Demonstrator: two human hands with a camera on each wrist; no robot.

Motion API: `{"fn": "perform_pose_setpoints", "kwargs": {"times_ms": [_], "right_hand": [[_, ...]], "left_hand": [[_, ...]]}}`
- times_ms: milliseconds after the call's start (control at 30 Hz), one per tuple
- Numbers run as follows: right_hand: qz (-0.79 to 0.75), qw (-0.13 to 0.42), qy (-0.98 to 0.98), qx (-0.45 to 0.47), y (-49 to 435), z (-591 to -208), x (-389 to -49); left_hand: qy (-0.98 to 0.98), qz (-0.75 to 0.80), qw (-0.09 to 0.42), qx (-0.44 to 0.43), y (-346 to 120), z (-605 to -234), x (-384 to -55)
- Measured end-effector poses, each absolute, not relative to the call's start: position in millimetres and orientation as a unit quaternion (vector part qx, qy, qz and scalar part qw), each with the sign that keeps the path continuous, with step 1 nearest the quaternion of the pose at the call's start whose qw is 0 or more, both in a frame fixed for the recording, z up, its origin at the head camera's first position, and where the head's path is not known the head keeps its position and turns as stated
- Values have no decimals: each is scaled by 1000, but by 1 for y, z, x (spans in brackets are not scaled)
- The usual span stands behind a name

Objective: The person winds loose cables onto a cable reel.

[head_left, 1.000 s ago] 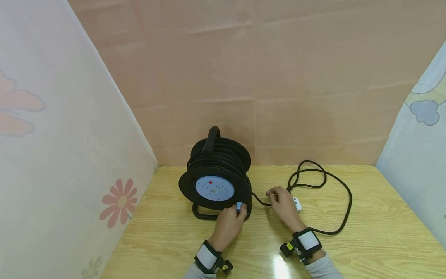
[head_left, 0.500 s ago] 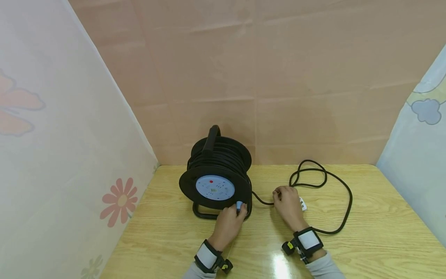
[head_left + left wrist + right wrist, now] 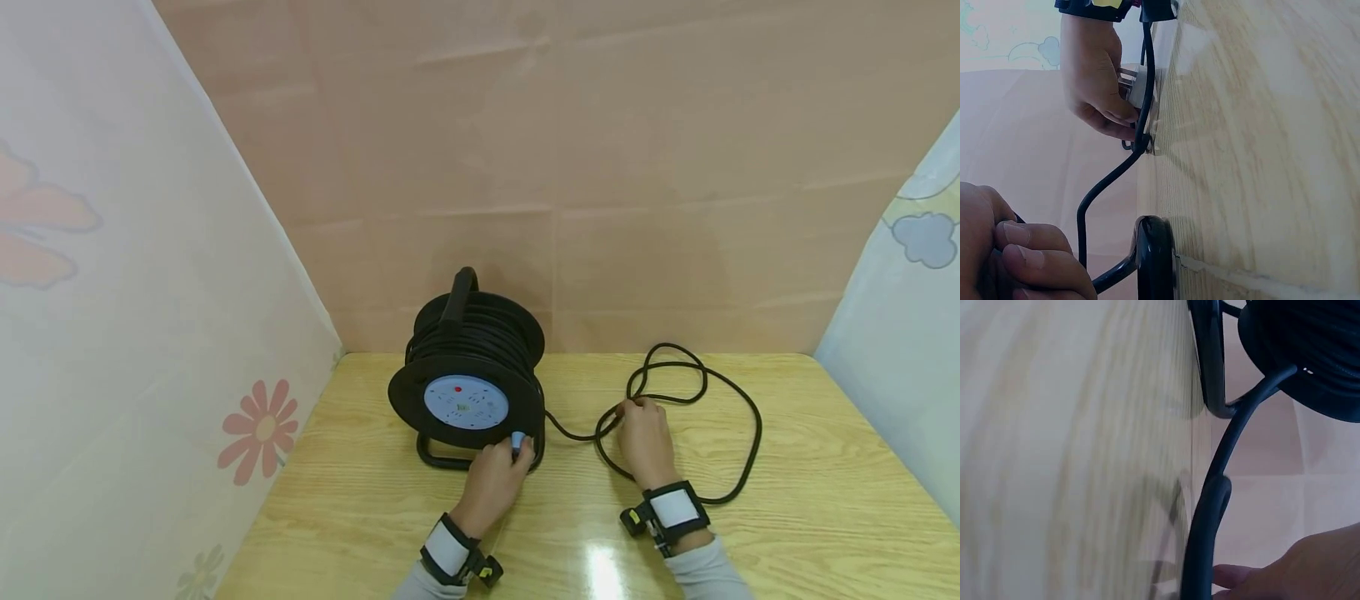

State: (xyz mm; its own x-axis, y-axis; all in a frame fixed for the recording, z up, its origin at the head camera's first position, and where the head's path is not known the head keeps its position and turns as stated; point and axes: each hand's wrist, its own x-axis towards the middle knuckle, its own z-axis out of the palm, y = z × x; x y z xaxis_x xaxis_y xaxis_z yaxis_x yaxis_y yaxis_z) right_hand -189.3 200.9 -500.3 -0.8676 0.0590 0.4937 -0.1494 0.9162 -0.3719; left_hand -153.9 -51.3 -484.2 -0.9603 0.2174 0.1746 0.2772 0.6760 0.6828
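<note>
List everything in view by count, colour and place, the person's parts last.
Table: one, yellow wood-grain, below
Cable reel: one, black, standing on the table
Carry handle: one, black, atop the reel
Socket panel: one, pale blue with red button, reel's front
Crank knob: one, pale blue, reel's front
Tubular stand: one, black, under the reel
Loose cable: one, black, looped right of the reel
Plug: one, pale, near the loose cable
Backdrop: one, brown, behind
Patterned sheets: two, pale, left and right sides
Wrist straps with cameras: two, black and white, wrists
Sleeves: two, light grey, forearms
Left hand: one, bare, gripping the crank knob
Right hand: one, bare, holding the loose cable
</note>
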Motion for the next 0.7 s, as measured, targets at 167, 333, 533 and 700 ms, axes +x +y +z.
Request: {"fn": "perform_pose_setpoints", "kwargs": {"times_ms": [167, 333, 533, 700], "right_hand": [[219, 236, -946, 18, 205, -498, -192], [246, 240, -939, -6, 208, -497, -193], [243, 238, -940, -21, 209, -495, -193], [239, 231, -943, -19, 210, -497, -196]], "left_hand": [[-914, -381, 39, -137, -52, -484, -154], [-916, -378, 37, -133, -52, -484, -154], [-917, -374, 35, -134, -52, -483, -153], [-917, -373, 35, -135, -53, -484, -153]]}}
